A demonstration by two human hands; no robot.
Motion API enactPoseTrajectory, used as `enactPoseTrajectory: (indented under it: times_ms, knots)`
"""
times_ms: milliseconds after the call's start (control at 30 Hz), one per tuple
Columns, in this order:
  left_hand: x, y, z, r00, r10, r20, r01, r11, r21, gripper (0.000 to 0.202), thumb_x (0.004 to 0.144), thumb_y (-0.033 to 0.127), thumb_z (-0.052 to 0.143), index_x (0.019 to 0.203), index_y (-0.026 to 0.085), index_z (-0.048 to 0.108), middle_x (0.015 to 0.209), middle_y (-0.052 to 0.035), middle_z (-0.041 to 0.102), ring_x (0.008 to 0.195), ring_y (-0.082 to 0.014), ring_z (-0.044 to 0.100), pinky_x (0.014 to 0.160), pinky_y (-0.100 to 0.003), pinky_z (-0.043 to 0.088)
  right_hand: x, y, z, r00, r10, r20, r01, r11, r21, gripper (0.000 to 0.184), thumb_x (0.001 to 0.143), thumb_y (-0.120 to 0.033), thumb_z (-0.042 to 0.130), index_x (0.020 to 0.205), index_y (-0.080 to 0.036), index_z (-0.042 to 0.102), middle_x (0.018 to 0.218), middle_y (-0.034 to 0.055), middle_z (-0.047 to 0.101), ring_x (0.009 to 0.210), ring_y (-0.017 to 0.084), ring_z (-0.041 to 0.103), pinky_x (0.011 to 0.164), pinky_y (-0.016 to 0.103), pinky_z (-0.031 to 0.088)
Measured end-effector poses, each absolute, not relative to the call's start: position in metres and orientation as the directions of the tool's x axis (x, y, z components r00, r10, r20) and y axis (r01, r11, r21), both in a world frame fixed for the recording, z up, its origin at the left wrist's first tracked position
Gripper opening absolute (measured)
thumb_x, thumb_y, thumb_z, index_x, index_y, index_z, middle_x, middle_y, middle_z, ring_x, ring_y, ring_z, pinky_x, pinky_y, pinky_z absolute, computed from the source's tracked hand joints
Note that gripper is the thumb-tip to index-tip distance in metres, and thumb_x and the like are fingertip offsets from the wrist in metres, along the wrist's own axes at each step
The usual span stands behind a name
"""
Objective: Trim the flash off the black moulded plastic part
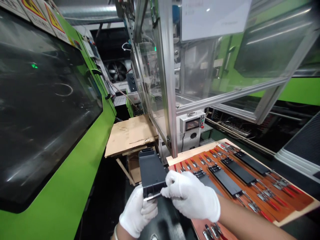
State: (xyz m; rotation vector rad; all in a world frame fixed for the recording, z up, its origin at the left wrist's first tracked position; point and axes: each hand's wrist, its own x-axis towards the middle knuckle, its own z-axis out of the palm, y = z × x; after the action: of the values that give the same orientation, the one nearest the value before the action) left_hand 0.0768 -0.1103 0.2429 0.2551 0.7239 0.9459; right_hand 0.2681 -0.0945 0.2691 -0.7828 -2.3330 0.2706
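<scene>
The largest thing before me is the green injection moulding machine, with its broad dark glass panel, to the left of the fixture board. Past the board's far end stands an aluminium-framed guard, with a control box at its foot. Left of that far end, cardboard sheets lie on a rough wooden stand.

The board carries four black plates, one partly hidden under my right hand, and many red-handled toggle clamps, too overlapped for me to count surely.

I hold one black plastic housing just off the board's near left corner, tilted with its far end up. It looks stiff and fairly light, though its smooth moulded sides could slip in gloved fingers, so the long side walls and lower end seem the surest places to take hold.

My left hand curls closed around the lower end. My right hand has its fingers pressed together, pinching the housing's lower right corner. A thin metal strip shows at the lower edge between my hands; I cannot tell whether either hand pinches it.
</scene>
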Motion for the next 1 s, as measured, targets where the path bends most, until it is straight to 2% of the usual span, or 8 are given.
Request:
enactPoseTrajectory:
  times_ms: [133,333,433,500,633,733,900,1000]
  knots:
    - [0.079,-0.109,0.246,0.345,0.812,-0.47,-0.652,0.568,0.502,0.033,0.078,0.008,0.045,0.045,0.013,0.048,0.034,0.0052,0.027,0.026,-0.0015,0.012,0.025,-0.013,0.018,0.268,-0.094,0.27,-0.576,0.6,0.556,0.448,0.8,-0.399,0.027,0.078,-0.014,0.048,0.089,-0.022,0.071,0.078,0.0007,0.057,0.057,0.01,0.041,0.051,0.026,0.026]
    - [0.083,-0.108,0.248,0.259,0.845,-0.468,-0.652,0.51,0.561,0.027,0.072,0.005,0.049,0.047,0.013,0.049,0.034,0.0056,0.027,0.027,-0.0017,0.015,0.025,-0.013,0.017,0.269,-0.094,0.268,-0.577,0.603,0.55,0.44,0.798,-0.413,0.028,0.074,-0.012,0.049,0.088,-0.023,0.071,0.08,0.0002,0.058,0.058,0.01,0.044,0.052,0.025,0.027]
    - [0.084,-0.107,0.246,0.269,0.852,-0.449,-0.637,0.507,0.581,0.027,0.072,0.004,0.049,0.046,0.013,0.048,0.034,0.005,0.029,0.027,-0.0017,0.015,0.026,-0.013,0.017,0.27,-0.092,0.266,-0.581,0.605,0.544,0.459,0.796,-0.396,0.023,0.076,-0.014,0.05,0.082,-0.023,0.071,0.079,-0.0002,0.058,0.056,0.009,0.041,0.051,0.026,0.025]
    - [0.085,-0.106,0.246,0.289,0.848,-0.444,-0.628,0.518,0.581,0.026,0.072,0.004,0.049,0.047,0.012,0.049,0.035,0.0048,0.03,0.027,-0.0015,0.015,0.026,-0.012,0.017,0.271,-0.09,0.264,-0.573,0.631,0.523,0.458,0.776,-0.434,0.021,0.078,-0.016,0.05,0.079,-0.022,0.07,0.077,-0.0008,0.057,0.056,0.009,0.041,0.051,0.026,0.025]
    - [0.089,-0.105,0.249,0.298,0.84,-0.454,-0.626,0.531,0.571,0.025,0.069,0.004,0.051,0.045,0.012,0.049,0.034,0.0045,0.03,0.027,-0.0014,0.015,0.026,-0.012,0.017,0.277,-0.088,0.26,-0.546,0.646,0.534,0.504,0.762,-0.406,0.025,0.081,-0.017,0.047,0.087,-0.024,0.07,0.078,0.0004,0.056,0.06,0.011,0.042,0.052,0.027,0.024]
    - [0.093,-0.104,0.249,0.277,0.836,-0.474,-0.626,0.531,0.571,0.024,0.067,0.006,0.054,0.044,0.013,0.048,0.033,0.0041,0.031,0.026,-0.0019,0.017,0.025,-0.013,0.017,0.281,-0.087,0.257,-0.583,0.642,0.498,0.489,0.767,-0.416,0.021,0.078,-0.019,0.052,0.082,-0.026,0.071,0.078,-0.0009,0.058,0.057,0.01,0.039,0.051,0.026,0.023]
    - [0.097,-0.1,0.244,0.322,0.83,-0.456,-0.622,0.549,0.559,0.025,0.067,0.005,0.055,0.044,0.012,0.047,0.033,0.0047,0.03,0.026,-0.0017,0.017,0.025,-0.013,0.018,0.282,-0.087,0.256,-0.561,0.646,0.518,0.488,0.763,-0.424,0.026,0.077,-0.015,0.05,0.087,-0.025,0.071,0.08,0.0002,0.058,0.058,0.01,0.043,0.05,0.026,0.025]
    - [0.094,-0.101,0.242,0.313,0.837,-0.449,-0.648,0.534,0.543,0.024,0.071,0.005,0.052,0.048,0.012,0.05,0.035,0.004,0.034,0.027,-0.0013,0.018,0.026,-0.013,0.019,0.285,-0.091,0.258,-0.589,0.646,0.486,0.474,0.763,-0.44,0.019,0.078,-0.016,0.052,0.077,-0.024,0.07,0.076,-0.0015,0.057,0.056,0.009,0.042,0.05,0.026,0.025]
